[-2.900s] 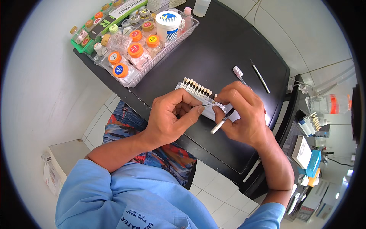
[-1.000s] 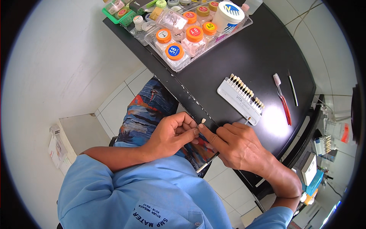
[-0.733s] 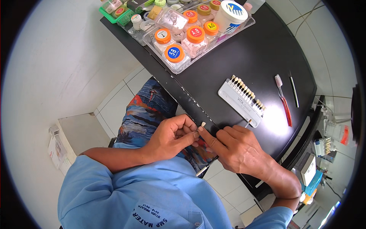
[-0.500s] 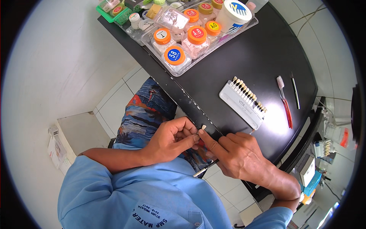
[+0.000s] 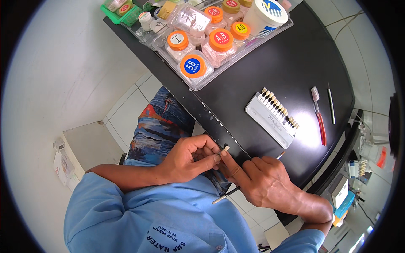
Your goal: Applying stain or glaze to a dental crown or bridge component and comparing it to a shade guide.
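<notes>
Where the glossy black desk (image 5: 270, 63) meets the white wall, a clear plastic tray (image 5: 202, 82) holds small clear jars with orange lids (image 5: 193, 66) and a white tub (image 5: 265, 14). On the desk lie a white shade guide with a row of tooth tabs (image 5: 273, 117), a red-handled toothbrush (image 5: 319, 118) and a thin rod (image 5: 331, 106); white floor tiles show below. At the desk's edge, both hands meet: the left hand (image 5: 185, 158) pinches a small tooth-coloured piece (image 5: 226, 148), pointing up toward the desk, while the right hand (image 5: 263, 183) touches it and holds a thin brush (image 5: 244, 181) slanting lower-left to upper-right.

Light blue short-sleeved shirt with dark printed lettering on the chest, colourful patterned shorts, bare forearms
</notes>
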The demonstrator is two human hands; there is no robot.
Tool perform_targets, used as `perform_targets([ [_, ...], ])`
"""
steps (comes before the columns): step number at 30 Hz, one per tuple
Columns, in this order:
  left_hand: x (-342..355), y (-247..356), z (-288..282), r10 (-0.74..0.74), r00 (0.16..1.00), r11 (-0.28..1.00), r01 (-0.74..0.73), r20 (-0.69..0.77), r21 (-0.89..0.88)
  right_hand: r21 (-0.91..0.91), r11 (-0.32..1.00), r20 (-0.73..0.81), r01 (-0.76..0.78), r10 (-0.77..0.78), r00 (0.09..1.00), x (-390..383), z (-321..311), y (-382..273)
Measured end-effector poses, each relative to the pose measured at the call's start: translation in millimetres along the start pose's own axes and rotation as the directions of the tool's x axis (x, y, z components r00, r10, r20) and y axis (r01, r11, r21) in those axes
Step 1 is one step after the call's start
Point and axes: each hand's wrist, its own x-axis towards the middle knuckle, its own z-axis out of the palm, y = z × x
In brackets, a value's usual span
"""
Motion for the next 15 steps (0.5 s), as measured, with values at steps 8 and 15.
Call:
perform_targets([
  [8,-0.1,2.2,-0.4,-0.015,1.0,0.999,0.015,-0.018,-0.029,-0.01,0.999,0.05,-0.047,0.047,0.998,2.2,-3.3,-8.5],
  [15,0.4,-2.0,0.3,0.001,1.0,1.0,-0.001,-0.018,-0.028,-0.056,0.995,0.085,-0.086,0.091,0.992,-1.9,-2.6,-15.2],
])
